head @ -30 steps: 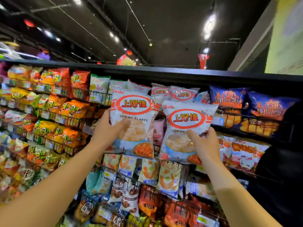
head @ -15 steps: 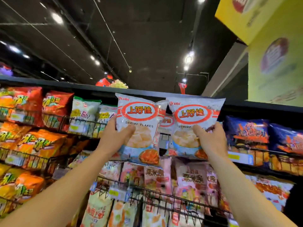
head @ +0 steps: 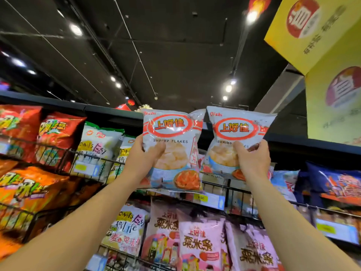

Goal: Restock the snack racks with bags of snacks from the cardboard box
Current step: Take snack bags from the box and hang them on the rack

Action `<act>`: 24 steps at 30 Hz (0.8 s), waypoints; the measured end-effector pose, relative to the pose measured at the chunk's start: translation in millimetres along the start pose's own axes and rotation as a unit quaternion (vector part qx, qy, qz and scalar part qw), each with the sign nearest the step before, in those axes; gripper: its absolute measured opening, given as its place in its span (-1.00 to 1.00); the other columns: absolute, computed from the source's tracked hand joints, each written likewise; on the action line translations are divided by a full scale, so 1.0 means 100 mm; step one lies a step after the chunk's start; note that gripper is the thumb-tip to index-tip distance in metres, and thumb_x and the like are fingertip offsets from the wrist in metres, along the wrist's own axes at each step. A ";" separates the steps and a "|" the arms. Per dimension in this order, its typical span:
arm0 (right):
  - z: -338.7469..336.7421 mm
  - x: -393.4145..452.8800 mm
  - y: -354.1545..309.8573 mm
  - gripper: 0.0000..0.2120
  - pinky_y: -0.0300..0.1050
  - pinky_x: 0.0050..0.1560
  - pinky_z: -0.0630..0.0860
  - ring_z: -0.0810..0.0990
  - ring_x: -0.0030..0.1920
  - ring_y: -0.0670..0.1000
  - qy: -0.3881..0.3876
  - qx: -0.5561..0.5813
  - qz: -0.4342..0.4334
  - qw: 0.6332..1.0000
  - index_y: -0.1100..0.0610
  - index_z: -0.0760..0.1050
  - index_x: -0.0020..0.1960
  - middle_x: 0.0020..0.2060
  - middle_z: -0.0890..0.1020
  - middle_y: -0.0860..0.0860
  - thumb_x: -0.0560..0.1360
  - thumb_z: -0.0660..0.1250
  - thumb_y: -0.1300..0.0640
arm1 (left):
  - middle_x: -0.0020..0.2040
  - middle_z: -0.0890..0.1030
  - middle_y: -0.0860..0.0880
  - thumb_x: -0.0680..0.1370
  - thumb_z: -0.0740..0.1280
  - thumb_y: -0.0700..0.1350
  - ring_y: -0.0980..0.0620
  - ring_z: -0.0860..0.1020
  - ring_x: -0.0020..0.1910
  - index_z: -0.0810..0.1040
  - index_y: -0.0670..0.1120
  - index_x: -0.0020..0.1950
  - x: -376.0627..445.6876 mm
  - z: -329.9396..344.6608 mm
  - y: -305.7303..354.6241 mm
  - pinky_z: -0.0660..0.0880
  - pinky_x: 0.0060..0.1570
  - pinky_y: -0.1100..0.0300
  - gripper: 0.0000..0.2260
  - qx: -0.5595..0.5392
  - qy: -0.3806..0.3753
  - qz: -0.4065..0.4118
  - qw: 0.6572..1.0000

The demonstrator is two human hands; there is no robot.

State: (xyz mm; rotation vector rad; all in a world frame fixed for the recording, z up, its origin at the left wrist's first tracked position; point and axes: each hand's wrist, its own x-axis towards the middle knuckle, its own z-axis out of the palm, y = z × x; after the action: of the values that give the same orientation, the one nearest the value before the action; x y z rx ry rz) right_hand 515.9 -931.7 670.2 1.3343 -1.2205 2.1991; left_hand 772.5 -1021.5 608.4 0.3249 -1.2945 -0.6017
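Note:
Both arms are raised toward the top wire rack [head: 240,194]. My left hand [head: 142,157] grips a white shrimp flakes bag [head: 172,133] by its lower left side, thumb across the front. My right hand [head: 252,159] grips a second, identical shrimp flakes bag [head: 238,130] by its lower right part. The two bags hang upright side by side in front of the rack's top row, their tops level with the dark shelf cap [head: 109,112]. More shrimp flakes bags sit behind them, mostly hidden. The cardboard box is out of view.
Red and orange snack bags [head: 58,132] fill the racks at left, white-green bags [head: 99,143] beside them. Pink corn-stick bags [head: 201,245] stand in the row below, blue bags [head: 336,182] at right. A yellow hanging sign [head: 316,30] is overhead at upper right.
Both hands have lifted the two bags higher, up to the top row of the rack, and my view has tilted up toward the ceiling.

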 end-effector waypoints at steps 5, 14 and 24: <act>0.21 -0.03 0.25 -0.62 -0.22 -0.13 0.43 0.55 -0.08 -0.15 -0.030 0.016 -0.021 0.999 0.08 0.40 0.20 -0.08 0.55 -0.16 0.50 0.49 0.03 | 0.14 0.61 0.12 0.54 0.44 0.01 0.15 0.59 0.09 0.43 0.08 0.36 0.12 0.03 -0.17 0.52 -0.01 0.20 -0.58 -0.007 0.001 0.004 1.000; 0.25 -0.16 0.75 -0.49 0.22 0.44 0.25 0.55 0.23 0.20 -0.175 -0.415 0.010 0.893 0.07 0.38 0.16 0.09 0.64 0.05 0.51 0.29 -0.34 | 0.08 0.58 0.17 0.55 0.42 0.02 0.19 0.54 0.06 0.44 0.07 0.25 0.15 0.08 -0.44 0.45 -0.04 0.25 -0.69 0.007 0.002 -0.001 1.000; 0.22 -0.05 0.69 -0.12 0.14 0.22 0.55 0.53 0.27 0.16 -0.109 -0.214 0.004 0.971 -0.07 0.00 0.59 0.35 0.48 0.10 0.49 0.50 0.14 | 0.09 0.62 0.12 0.55 0.43 -0.01 0.13 0.59 0.07 0.46 0.05 0.26 0.18 0.15 -0.55 0.52 0.07 0.15 -0.68 -0.016 -0.015 -0.010 1.000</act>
State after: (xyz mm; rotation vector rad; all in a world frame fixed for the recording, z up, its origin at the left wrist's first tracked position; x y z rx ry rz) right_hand 488.9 -989.8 635.0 1.4047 -1.6645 1.6862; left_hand 747.8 -1075.0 596.3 0.3045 -1.3109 -0.6463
